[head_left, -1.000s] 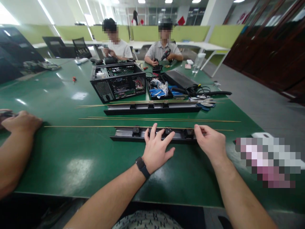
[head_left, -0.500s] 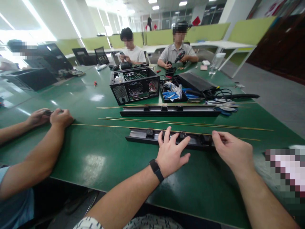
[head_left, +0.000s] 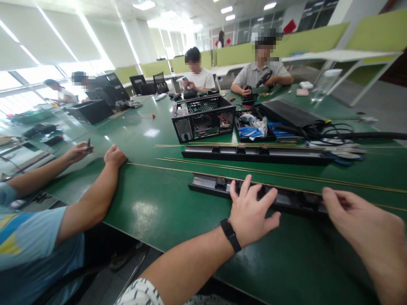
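A long black channel-shaped rail (head_left: pixel 205 183) with a silvery inner strip and several dark blocks (head_left: pixel 220 182) lies in front of me. Along its far edge runs a thin brass-coloured rod (head_left: pixel 165 167), reaching left to a co-worker's fist. My left hand (head_left: pixel 252 214), with a black band at the wrist, is spread over the middle of the rail, fingertips at the rod and far edge. At the rail's right end my right hand (head_left: pixel 358 222) pinches the rod between thumb and fingers. Those fingertips partly hide the grip.
Behind lie two loose rods (head_left: pixel 286 175) and a second black rail (head_left: pixel 254 156). Farther back stand an open computer case (head_left: pixel 203 118) and a box of gloves (head_left: pixel 254 127). A co-worker's forearm (head_left: pixel 85 203) rests at left; two people sit opposite.
The view has swung left, so everything sits farther right. The left co-worker's hands have come apart, one holding a small dark object. My own hands keep much the same pose on the rail.
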### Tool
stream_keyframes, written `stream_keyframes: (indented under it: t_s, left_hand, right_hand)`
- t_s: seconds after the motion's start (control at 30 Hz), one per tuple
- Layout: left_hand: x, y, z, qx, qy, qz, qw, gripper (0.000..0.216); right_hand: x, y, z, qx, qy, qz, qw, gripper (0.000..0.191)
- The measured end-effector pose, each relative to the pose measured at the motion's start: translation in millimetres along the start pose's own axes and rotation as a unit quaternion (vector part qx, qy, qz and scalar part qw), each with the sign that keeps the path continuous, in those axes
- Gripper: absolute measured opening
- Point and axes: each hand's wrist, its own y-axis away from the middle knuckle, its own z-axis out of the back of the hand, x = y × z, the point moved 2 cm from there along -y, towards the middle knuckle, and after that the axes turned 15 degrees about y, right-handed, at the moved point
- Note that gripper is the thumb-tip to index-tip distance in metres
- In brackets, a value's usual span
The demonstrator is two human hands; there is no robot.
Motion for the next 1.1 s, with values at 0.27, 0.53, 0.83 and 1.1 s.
stream_keyframes:
  t_s: [0.27, 0.53, 0.83, 1.1]
  left_hand:
    - [1.3, -4.8, 7.5, -0.062, 0.000, 0.018, 0.998, 0.038]
    - [11.0, -10.8, 13.8, -0.067, -0.066, 0.081, 0.992, 0.055]
    - [15.7, -11.5, 14.4, -0.059, -0.084, 0.080, 0.991, 0.063]
    - [16.6, -11.8, 15.3, -0.041, -0.102, 0.076, 0.991, 0.069]
  right_hand:
    - [5.4, 7.0, 5.3, -0.008, 0.002, 0.041, 0.999, 0.034]
    - [8.6, 11.7, 12.2, 0.000, 0.013, 0.061, 0.998, 0.035]
    - [7.1, 12.5, 5.7, -0.039, -0.003, 0.080, 0.996, 0.043]
    - [8.6, 14.2, 7.5, -0.027, -0.011, 0.079, 0.996, 0.043]
